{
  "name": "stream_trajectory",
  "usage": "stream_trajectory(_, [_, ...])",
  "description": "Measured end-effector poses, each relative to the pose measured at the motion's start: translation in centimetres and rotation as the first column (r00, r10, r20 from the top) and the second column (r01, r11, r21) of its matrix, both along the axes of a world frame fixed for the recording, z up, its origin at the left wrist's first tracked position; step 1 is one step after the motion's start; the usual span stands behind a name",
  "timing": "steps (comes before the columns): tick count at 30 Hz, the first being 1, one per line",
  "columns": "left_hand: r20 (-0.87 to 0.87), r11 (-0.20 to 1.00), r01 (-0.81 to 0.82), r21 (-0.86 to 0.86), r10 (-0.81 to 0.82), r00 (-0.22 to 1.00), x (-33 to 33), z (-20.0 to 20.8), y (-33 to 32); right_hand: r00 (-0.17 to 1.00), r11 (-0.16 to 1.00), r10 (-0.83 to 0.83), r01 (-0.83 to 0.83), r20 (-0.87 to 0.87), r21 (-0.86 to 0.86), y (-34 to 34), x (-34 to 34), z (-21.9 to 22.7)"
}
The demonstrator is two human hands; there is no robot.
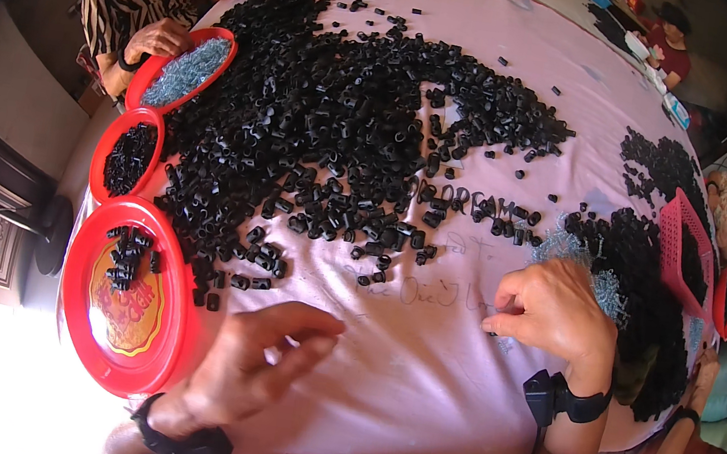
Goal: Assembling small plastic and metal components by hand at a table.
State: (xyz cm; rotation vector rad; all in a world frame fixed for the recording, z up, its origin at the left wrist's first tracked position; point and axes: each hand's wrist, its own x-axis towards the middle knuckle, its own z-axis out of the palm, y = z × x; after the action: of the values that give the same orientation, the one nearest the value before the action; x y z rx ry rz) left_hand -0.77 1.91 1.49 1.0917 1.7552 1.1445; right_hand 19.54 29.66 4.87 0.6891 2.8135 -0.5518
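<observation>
My left hand (256,361) is over the pink cloth near the front, right of a red tray. Its thumb and forefinger curve toward each other, their tips close together; anything between them is too small to make out. My right hand (551,314) hovers at the near right with fingers curled into a pinch, and what it holds is hidden. Beside and behind it lies a scatter of small clear bluish pieces (610,294). A large pile of short black tubular plastic parts (305,117) spreads across the table. Several black parts (128,259) sit in the red tray (168,330).
Along the left edge stand a red bowl of black parts (129,159) and a red bowl of clear pieces (185,72), where a co-worker's hand (159,40) rests. Another black pile (639,312) and a pink basket (679,243) are at right. Other people sit around the table.
</observation>
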Motion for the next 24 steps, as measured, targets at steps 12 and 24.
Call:
stream_trajectory(12, [-0.545, 0.981, 0.152, -0.118, -0.192, 0.816, 2.3, -1.8, 0.3, 0.935, 0.998, 0.004, -0.024, -0.354, -0.052, 0.6, -0.7, -2.7])
stream_trajectory(24, [-0.557, 0.817, 0.514, 0.261, -0.307, 0.771, 6.8, -1.1, 7.6, 0.944, 0.990, -0.135, 0.141, -0.302, -0.003, 0.7, 0.6, 1.5])
